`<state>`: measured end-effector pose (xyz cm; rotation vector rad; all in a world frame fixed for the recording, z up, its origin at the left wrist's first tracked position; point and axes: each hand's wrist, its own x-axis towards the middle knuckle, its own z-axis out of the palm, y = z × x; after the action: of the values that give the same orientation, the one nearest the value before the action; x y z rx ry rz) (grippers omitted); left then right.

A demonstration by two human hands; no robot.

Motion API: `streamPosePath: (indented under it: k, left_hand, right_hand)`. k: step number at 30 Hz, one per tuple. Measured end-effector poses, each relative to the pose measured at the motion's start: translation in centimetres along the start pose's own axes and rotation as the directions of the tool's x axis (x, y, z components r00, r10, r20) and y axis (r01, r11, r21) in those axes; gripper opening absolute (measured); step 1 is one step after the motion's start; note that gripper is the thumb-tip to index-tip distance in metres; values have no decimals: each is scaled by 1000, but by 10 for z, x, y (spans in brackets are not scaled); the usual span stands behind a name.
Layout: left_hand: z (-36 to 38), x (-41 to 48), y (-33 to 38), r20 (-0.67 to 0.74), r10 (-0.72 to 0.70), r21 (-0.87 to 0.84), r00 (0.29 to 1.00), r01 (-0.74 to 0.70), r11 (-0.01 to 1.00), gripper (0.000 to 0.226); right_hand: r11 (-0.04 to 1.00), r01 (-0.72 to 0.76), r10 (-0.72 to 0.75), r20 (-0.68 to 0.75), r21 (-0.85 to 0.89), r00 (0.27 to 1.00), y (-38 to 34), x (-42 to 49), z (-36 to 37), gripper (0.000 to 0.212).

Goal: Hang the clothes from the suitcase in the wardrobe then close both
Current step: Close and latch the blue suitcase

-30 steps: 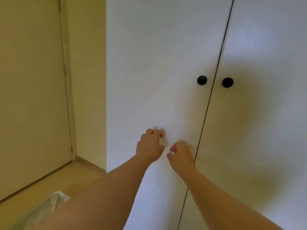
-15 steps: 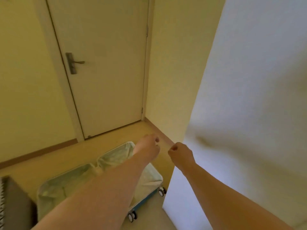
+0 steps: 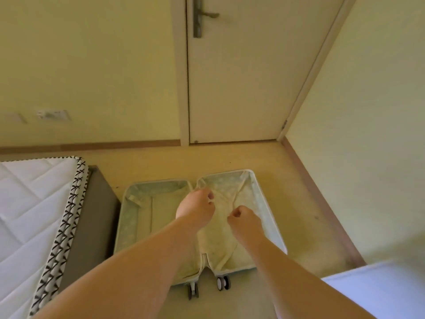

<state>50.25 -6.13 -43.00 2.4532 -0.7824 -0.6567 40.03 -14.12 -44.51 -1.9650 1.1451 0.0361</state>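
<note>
Head view, looking down on the suitcase (image 3: 142, 217), which lies open on the floor (image 3: 310, 203) beside the bed (image 3: 34, 203). Both lined halves show no clothes, so the hanging appears done and closing the case remains. The left hand (image 3: 195, 208) and right hand (image 3: 245, 218) hover over its right half, fingers curled in and holding nothing. One second earlier both hands were at the shut wardrobe (image 3: 372, 293) doors; now only a white corner of it shows at lower right.

floor (image 3: 305, 203): tan and flat.
suitcase (image 3: 142, 217): lies open on the floor, both halves flat.
bed (image 3: 30, 203): stands on the floor, just left of the suitcase.
</note>
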Motion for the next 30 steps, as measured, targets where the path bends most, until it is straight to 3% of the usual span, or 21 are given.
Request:
streamPosePath:
  k: [6, 12, 18, 26, 30]
  left_hand:
    - [52, 51, -101, 51, -117, 10, 992, 116, 993, 29]
    - [156, 95, -251, 90, -156, 74, 984, 150, 986, 27]
    - [272, 144, -367, 92, -190, 75, 977, 184, 980, 24]
    - [378, 165, -472, 84, -237, 64, 968, 233, 970, 22]
    - [388, 151, -502, 151, -262, 138, 953, 243, 960, 25]
  right_hand:
    - [996, -75, 80, 114, -44, 990, 33, 61, 102, 11]
    - [990, -13, 47, 244, -140, 969, 111, 122, 269, 27]
    - [964, 65, 12, 288, -257, 958, 194, 189, 392, 9]
    - [861, 280, -65, 456, -423, 888, 261, 231, 500, 27]
    - [876, 231, -7, 469, -423, 883, 274, 234, 514, 28]
